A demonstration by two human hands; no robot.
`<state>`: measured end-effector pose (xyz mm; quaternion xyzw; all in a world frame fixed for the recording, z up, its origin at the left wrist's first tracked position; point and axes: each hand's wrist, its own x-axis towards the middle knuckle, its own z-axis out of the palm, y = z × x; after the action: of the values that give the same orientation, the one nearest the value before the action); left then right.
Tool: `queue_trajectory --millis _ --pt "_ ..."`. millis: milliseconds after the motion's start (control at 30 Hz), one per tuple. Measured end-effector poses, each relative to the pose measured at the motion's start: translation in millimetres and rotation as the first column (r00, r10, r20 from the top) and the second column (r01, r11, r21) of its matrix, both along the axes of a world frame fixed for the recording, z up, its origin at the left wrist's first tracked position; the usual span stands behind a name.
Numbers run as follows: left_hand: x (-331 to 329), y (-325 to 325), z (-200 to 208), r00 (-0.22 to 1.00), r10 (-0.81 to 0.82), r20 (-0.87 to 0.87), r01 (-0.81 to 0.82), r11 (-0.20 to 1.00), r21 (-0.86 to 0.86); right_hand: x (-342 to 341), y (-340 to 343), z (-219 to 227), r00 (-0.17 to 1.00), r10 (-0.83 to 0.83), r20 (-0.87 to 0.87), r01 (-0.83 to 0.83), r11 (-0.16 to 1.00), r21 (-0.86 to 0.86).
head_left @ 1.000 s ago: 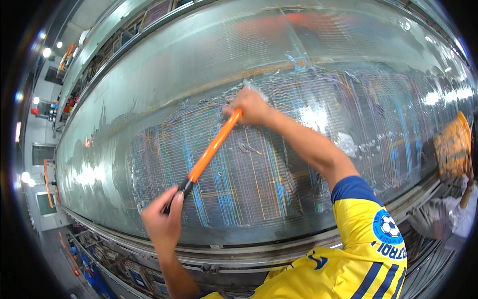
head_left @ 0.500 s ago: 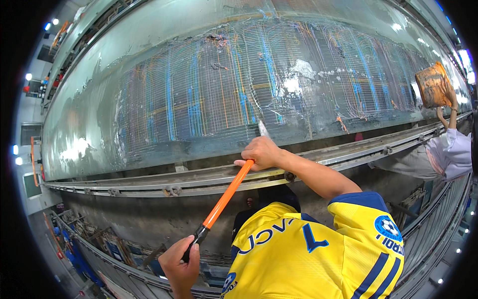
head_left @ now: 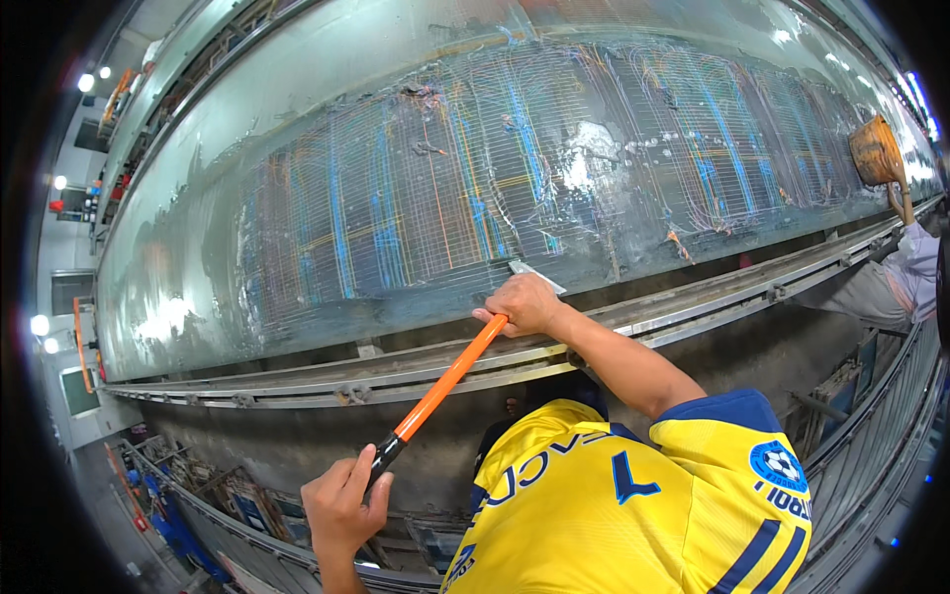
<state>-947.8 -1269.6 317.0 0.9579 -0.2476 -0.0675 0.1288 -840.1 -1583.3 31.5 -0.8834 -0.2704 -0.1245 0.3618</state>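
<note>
Metal rail [head_left: 633, 322] blocks below the panel [head_left: 445, 188] — bare panel above (reachable).

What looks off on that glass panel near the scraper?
The panel is smeared unevenly: a rough, dark torn patch near the top of the lined area and loose scraps hanging along its lower edge. The scraper itself looks intact.

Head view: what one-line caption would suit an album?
Both hands, left hand and right hand, hold an orange-handled scraper below a wet mesh panel.

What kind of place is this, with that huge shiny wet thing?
Probably a factory or workshop. A very long grey panel with coloured grid lines rests on metal rails. The left hand and right hand hold an orange-handled scraper, and bright lamps hang at the side.
</note>
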Motion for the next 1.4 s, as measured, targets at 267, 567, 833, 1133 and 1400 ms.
queue_trajectory --millis 267,567,833,1133,1400 --pt "95.7 -13.0 22.8 1.0 -0.009 -0.03 0.007 0.999 -0.05 40.4 6.4 -0.6 0.981 -0.184 0.058 0.173 0.973 0.152" --pt "227.1 -29.0 57.0 0.995 -0.077 0.066 0.063 0.979 0.193 151.9 27.1 -8.0 0.964 -0.265 0.016 0.249 0.925 0.288" --pt "374.6 -1.8 58.6 0.978 0.036 0.204 -0.088 0.964 0.251 283.8 29.1 -10.2 0.917 -0.39 0.077 0.335 0.862 0.38" --pt "417.3 14.7 50.4 0.913 0.366 0.179 -0.387 0.917 0.1 398.1 59.7 -25.1 0.979 -0.193 0.07 0.168 0.949 0.267" --pt "215.3 29.3 -48.7 0.828 0.559 0.051 -0.534 0.813 -0.231 370.2 82.7 -9.5 0.959 0.275 0.068 -0.269 0.959 -0.088"
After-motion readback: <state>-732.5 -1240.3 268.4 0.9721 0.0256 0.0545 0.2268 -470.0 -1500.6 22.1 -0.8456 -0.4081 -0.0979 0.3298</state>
